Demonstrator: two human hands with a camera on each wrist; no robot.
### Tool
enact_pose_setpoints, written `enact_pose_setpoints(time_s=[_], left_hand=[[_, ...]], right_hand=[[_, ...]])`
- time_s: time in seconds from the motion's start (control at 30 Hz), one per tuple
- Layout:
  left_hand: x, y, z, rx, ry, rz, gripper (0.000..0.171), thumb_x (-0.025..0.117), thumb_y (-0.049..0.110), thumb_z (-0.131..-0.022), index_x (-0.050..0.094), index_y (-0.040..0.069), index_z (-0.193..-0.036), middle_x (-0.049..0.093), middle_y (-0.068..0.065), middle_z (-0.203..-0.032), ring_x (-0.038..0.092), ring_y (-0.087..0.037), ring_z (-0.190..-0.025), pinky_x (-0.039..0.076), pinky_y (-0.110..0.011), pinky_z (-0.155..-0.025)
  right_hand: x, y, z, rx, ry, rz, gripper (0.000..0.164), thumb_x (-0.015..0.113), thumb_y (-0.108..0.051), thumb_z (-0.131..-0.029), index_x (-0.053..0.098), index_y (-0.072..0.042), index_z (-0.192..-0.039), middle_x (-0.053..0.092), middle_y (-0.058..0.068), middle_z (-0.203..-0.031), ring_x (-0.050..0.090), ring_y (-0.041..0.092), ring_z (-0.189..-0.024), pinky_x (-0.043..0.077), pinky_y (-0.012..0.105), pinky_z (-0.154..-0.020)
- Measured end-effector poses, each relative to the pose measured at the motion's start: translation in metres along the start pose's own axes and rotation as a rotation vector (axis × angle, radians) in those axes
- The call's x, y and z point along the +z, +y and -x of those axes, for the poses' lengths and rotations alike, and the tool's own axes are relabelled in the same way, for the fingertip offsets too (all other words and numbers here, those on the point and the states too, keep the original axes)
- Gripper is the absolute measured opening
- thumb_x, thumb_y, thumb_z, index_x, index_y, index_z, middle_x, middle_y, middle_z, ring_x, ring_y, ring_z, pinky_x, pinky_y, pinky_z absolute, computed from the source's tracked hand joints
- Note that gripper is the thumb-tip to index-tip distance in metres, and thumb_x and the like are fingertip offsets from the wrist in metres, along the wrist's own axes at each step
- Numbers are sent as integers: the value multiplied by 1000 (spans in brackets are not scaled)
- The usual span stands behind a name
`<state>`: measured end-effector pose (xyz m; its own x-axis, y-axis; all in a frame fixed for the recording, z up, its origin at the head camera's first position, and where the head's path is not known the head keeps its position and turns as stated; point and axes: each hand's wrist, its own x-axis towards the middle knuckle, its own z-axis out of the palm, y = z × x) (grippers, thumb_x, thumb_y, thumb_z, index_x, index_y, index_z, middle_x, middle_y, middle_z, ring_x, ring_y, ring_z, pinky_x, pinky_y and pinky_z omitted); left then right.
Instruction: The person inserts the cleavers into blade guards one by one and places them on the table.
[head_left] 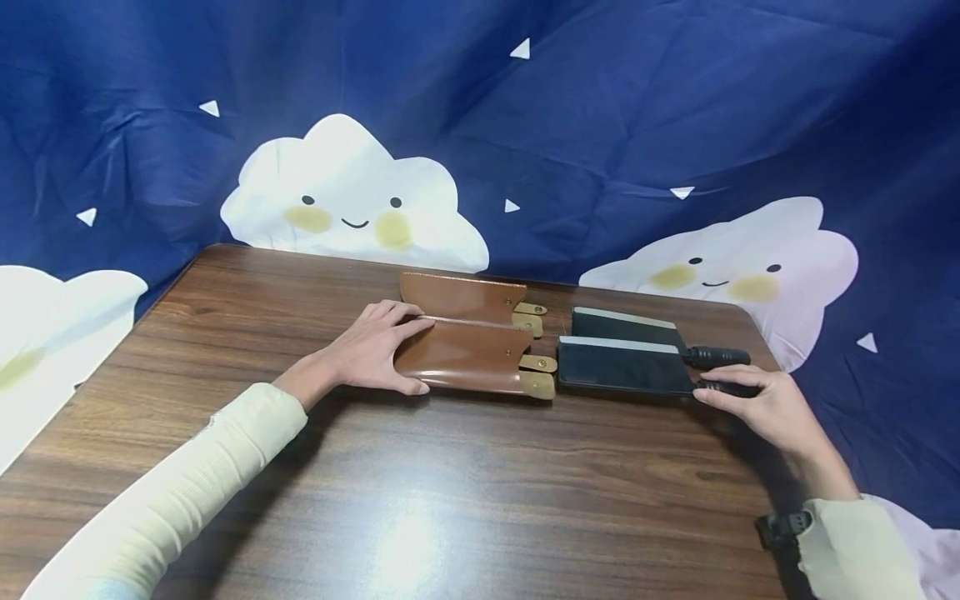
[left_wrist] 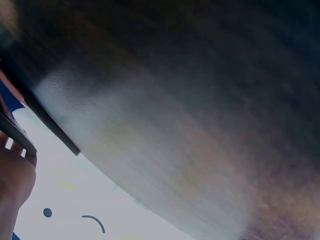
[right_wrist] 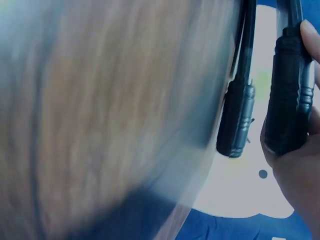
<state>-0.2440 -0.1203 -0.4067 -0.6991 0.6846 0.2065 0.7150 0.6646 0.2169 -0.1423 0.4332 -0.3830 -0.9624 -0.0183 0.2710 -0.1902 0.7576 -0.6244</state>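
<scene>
Two brown leather cleaver sheaths with tan snap straps lie one behind the other. My left hand (head_left: 378, 350) spans the left end of the near sheath (head_left: 465, 354), thumb at its near edge and fingers at its far edge. Behind it is the far sheath (head_left: 465, 298). To the right are two black-bladed cleavers with pale edges and ribbed black handles. My right hand (head_left: 768, 408) grips the near cleaver (head_left: 622, 367) by its handle (right_wrist: 287, 95), its blade tip close to the near sheath's strapped mouth. The far cleaver (head_left: 622, 325) lies just behind.
Everything sits toward the back of a brown wood-grain table (head_left: 480, 483). Behind the table hangs a blue cloth (head_left: 585, 108) printed with smiling white clouds. A dark band (head_left: 783, 529) circles the right wrist.
</scene>
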Motion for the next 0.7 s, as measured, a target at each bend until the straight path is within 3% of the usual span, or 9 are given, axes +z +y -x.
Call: enact_pose_setpoints(time_s=[0.3,0.57,0.7], left_hand=[[-2,-1,1,7,29,5,104,71,78,-69,52,13,-149,47,-10,-143,38,-30,-130,27,-52,-107],[-7,-5,1,6,71,8,104,72,76,-69,52,13,-149,48,-12,-143,39,-32,-129,27,-54,-107],[-9,-6,0,17,89,13,104,72,76,-69,52,12,-149,48,-12,-143,39,-32,-129,28,-54,-106]], right_hand=[[2,-12,-1,-100,12,15,29,91,-11,-75,81,-5,-101,75,-1,-97,58,-13,-95,38,5,-83],[4,-22,-2,-112,-5,33,29,90,-14,-76,81,-7,-103,76,5,-99,58,-13,-95,38,6,-82],[6,-28,-3,-90,7,23,28,90,-16,-77,81,-8,-102,76,2,-98,58,-13,-94,40,7,-81]])
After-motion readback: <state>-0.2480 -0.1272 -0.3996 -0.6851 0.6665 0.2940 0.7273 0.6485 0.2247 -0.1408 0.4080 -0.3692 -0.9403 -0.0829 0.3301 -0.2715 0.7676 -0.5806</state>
